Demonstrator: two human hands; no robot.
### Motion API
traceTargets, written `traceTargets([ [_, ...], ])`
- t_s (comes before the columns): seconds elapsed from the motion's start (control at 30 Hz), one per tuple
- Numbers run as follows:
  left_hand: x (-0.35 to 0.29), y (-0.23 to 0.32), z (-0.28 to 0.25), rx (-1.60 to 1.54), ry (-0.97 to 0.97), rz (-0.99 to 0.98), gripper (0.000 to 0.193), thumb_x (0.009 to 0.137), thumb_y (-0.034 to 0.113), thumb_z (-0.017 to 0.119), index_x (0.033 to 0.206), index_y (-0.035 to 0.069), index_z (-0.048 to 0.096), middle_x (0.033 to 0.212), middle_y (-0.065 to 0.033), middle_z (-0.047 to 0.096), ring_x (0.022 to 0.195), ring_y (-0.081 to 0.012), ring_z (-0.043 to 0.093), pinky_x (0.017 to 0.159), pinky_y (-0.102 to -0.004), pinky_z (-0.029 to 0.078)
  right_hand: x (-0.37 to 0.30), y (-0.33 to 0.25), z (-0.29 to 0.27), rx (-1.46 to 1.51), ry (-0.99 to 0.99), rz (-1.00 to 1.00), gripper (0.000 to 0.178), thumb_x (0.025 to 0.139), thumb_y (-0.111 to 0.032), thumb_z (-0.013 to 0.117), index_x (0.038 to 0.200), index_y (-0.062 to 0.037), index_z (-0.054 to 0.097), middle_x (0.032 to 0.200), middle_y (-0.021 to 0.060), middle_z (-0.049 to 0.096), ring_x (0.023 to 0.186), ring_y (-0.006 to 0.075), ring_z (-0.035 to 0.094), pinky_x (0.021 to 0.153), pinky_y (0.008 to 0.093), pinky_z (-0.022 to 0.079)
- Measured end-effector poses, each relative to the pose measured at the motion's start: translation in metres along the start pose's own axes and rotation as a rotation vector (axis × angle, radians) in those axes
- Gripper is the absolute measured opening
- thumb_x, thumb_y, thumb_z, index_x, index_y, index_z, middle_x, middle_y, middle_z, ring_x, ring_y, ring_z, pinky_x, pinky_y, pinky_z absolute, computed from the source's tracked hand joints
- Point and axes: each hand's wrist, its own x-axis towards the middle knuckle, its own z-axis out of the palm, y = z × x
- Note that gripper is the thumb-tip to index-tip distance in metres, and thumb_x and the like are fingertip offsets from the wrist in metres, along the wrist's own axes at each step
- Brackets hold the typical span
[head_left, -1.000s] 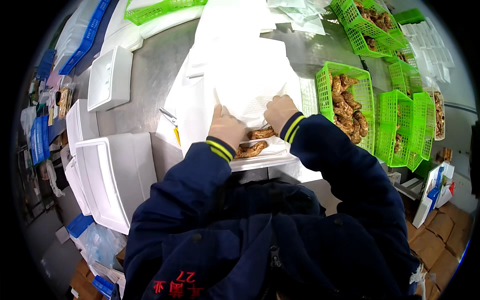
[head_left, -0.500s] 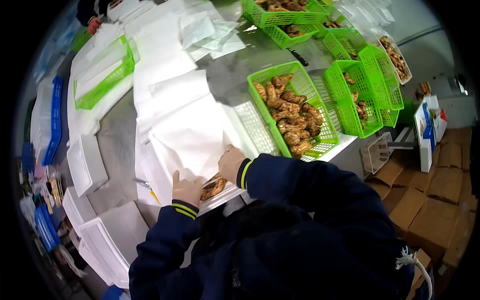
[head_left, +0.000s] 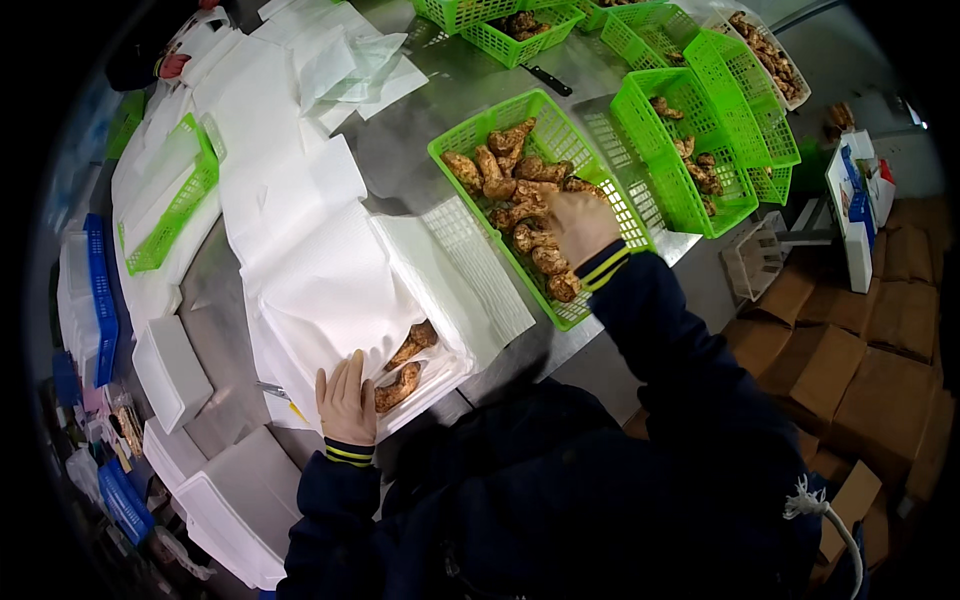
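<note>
Mushrooms [head_left: 520, 205] in green basket [head_left: 455, 140] on steel table [head_left: 400, 160]; right hand [head_left: 580, 225] grasps one, left hand [head_left: 346, 398] flat

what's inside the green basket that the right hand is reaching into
The green basket holds brown, knobbly mushroom-like pieces. The right hand lies over some of them, so what is beneath it cannot be seen.

A steel tabletop [head_left: 400, 165] carries green baskets [head_left: 530, 190] toward one o'clock, white foam trays [head_left: 330, 300] at centre, and stacked lids [head_left: 170, 370] toward eight o'clock.
</note>
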Motion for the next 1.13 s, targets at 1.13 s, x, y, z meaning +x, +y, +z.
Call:
traceTargets([
  [1.13, 0.0, -0.028, -0.008, -0.405, 0.679, -0.325, 0.038, 0.09, -0.006, 0.062, 0.126, 0.006, 0.066, 0.118, -0.0214, 0.068, 0.116, -0.0384, 0.063, 0.106, -0.0476, 0.045, 0.056, -0.204, 0.0, 0.485, -0.721, -0.655, 0.052, 0.089, -0.038, 0.076, 0.13, -0.0071, 0.065, 0.128, 0.0162, 0.066, 0.116, 0.0301, 0.063, 0.103, 0.0402, 0.049],
])
